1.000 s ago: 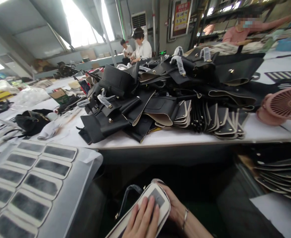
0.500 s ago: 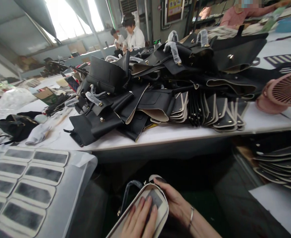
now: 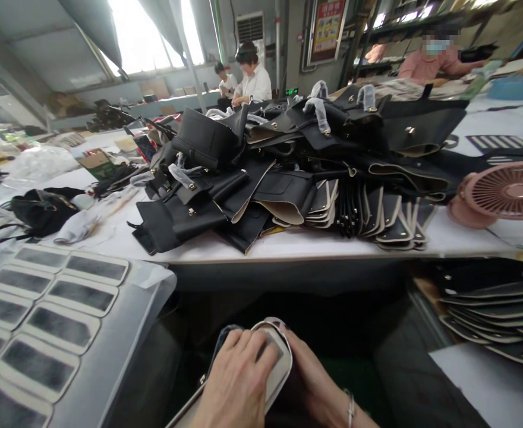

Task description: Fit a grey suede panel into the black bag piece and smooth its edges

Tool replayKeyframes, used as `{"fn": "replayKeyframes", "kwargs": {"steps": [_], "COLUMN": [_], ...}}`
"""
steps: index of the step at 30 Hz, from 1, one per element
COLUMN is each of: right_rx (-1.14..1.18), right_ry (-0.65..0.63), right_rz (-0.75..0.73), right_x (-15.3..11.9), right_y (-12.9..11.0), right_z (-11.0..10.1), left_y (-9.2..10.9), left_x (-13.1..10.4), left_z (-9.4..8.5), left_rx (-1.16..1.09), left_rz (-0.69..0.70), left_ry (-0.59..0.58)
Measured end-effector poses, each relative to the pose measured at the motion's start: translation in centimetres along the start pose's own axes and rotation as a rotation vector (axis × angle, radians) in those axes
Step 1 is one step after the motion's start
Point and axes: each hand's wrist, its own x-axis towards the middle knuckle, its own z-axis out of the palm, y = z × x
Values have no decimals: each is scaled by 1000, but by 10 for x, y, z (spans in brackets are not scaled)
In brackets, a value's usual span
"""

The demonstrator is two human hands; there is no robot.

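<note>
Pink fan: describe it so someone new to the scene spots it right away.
Start at the long white table heaped with black leather bag pieces. Follow that pile to its right end, near the picture's right edge. There sits the pink fan, a round slatted grille tilted upward, the only pink, round thing among flat black and cream panels.

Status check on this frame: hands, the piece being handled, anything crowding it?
Left hand flat on the cream-edged panel, fingers pressing. Right hand grips its far edge. Heap of black bag parts on the table beyond, well apart.
</note>
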Motion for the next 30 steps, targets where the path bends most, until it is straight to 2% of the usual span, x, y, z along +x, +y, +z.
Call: {"fn": "replayKeyframes", "kwargs": {"steps": [2, 6, 9, 11, 17, 23, 27, 30], "right_rx": [-262, -618, -816, -905, -958, -988, -996, -1048], "right_ry": [67, 47, 83, 108, 131, 136, 205, 196], "right_rz": [-162, -333, -395, -406, -441, -442, -451, -450], "right_x": [-17, -45, -53, -54, -51, -48, -45, -42], "right_y": [-12, -35, -41, -41, -40, -38, -45, -54], "right_z": [3, 15, 22, 23, 23, 23, 30, 37], "left_y": [1, -3, -14, -24, -45, -55, -55, -43], "left_x": [2, 10, 19, 27, 46, 53, 40, 14], "left_z": [-6, -16, -22, -25, -24, -10, -13, -15], "left_rx": [-9, -76, -231, -263, -259, -366, -398, -192], "left_rz": [4, -2, -38, -10, 122, 121, 25, 29], "left_ry": [-16, 5, 97, 142, 24, 6, 79, 180]}}
